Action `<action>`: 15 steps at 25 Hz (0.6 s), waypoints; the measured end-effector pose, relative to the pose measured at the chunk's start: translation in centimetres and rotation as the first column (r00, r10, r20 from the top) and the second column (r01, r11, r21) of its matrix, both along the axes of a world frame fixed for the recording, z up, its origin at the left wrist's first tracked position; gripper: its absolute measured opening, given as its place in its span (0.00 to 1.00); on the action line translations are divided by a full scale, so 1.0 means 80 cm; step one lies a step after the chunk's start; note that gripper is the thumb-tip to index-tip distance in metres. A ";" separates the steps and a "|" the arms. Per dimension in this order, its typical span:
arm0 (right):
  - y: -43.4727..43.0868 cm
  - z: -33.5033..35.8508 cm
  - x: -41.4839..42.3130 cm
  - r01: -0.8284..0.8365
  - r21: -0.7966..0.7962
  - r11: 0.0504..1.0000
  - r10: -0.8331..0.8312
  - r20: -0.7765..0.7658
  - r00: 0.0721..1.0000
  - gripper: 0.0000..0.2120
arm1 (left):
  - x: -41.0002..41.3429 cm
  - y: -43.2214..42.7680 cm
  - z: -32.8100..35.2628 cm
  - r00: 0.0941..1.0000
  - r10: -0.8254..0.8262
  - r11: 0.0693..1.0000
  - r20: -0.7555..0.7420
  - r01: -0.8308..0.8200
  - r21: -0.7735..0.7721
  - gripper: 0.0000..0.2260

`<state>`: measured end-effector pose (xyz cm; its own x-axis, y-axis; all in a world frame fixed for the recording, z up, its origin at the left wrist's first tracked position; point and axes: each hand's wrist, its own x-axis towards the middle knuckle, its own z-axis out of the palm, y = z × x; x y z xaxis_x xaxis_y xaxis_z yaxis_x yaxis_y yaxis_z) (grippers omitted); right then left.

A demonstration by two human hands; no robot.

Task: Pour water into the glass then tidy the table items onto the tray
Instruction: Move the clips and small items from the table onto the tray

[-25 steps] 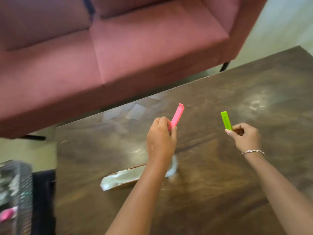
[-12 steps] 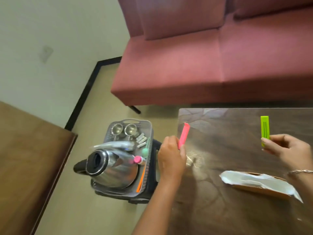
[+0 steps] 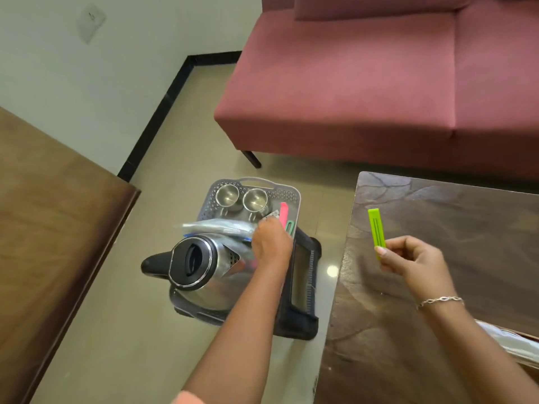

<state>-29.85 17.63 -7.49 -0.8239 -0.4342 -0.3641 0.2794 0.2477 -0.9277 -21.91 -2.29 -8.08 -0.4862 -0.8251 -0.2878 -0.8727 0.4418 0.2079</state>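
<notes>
We note: left hand (image 3: pixel 271 240) grasping pink clip (image 3: pixel 283 212) over tray (image 3: pixel 287 190); right hand (image 3: pixel 414 259) pinching green clip (image 3: pixel 376 225) beyond bench (image 3: pixel 437 330) left edge; kettle (image 3: pixel 201 263) crowds near tray.

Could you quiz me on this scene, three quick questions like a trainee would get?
1. True or false: the right hand holds a green clip over the table.
2. What lies in the tray beside the kettle?
A. two steel cups
B. a plate
C. a book
3. Fill in: the left hand is at the tray, and the clip by its fingers is ____.

Key: 1 true; 2 A; 3 pink.
</notes>
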 end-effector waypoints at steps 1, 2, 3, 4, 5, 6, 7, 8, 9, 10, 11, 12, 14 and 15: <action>-0.005 -0.004 0.004 -0.008 0.003 1.000 0.008 0.014 1.000 0.09 | -0.007 -0.008 -0.009 1.000 0.014 1.000 -0.003 -0.014 0.023 0.09; -0.008 -0.008 0.007 -0.012 0.008 1.000 0.011 0.026 1.000 0.09 | -0.014 -0.014 -0.018 0.999 0.030 0.999 -0.016 -0.030 0.046 0.09; -0.008 -0.012 0.009 -0.013 0.014 1.000 0.013 0.034 0.999 0.09 | -0.019 -0.020 -0.026 0.998 0.055 0.996 -0.035 -0.053 0.070 0.09; -0.008 -0.016 0.011 -0.008 0.021 1.000 0.007 0.047 0.999 0.08 | -0.024 -0.024 -0.034 0.994 0.093 0.991 -0.062 -0.087 0.097 0.10; -0.006 -0.020 0.012 0.000 0.027 1.000 -0.002 0.065 0.998 0.07 | -0.029 -0.028 -0.041 0.985 0.145 0.982 -0.089 -0.132 0.132 0.11; -0.003 -0.024 0.013 0.011 0.040 0.999 -0.015 0.082 0.997 0.07 | -0.034 -0.031 -0.048 0.973 0.202 0.969 -0.111 -0.182 0.169 0.13; 0.000 -0.029 0.013 0.021 0.055 0.998 -0.026 0.091 0.995 0.07 | -0.040 -0.035 -0.055 0.959 0.256 0.952 -0.122 -0.228 0.206 0.14; 0.002 -0.030 0.014 0.025 0.069 0.997 -0.031 0.096 0.995 0.07 | -0.046 -0.038 -0.061 0.943 0.306 0.933 -0.127 -0.271 0.237 0.15; 0.004 -0.033 0.015 0.023 0.082 0.996 -0.031 0.097 0.995 0.07 | -0.052 -0.041 -0.065 0.926 0.355 0.913 -0.132 -0.313 0.261 0.16; 0.005 -0.034 0.016 0.019 0.092 0.996 -0.028 0.099 0.995 0.07 | -0.059 -0.044 -0.069 0.908 0.396 0.896 -0.139 -0.348 0.278 0.17; 0.005 -0.035 0.016 0.015 0.099 0.995 -0.025 0.102 0.994 0.07 | -0.065 -0.048 -0.073 0.894 0.423 0.883 -0.148 -0.370 0.288 0.17; 0.004 -0.035 0.016 0.011 0.104 0.994 -0.022 0.108 0.994 0.07 | -0.071 -0.051 -0.076 0.886 0.435 0.877 -0.158 -0.378 0.296 0.16; 0.001 -0.034 0.016 0.000 0.110 0.994 -0.013 0.114 0.993 0.07 | -0.080 -0.056 -0.080 0.873 0.457 0.869 -0.169 -0.397 0.294 0.13; 0.001 -0.033 0.017 -0.006 0.112 0.994 -0.007 0.116 0.993 0.07 | -0.084 -0.057 -0.081 0.865 0.471 0.863 -0.171 -0.412 0.293 0.12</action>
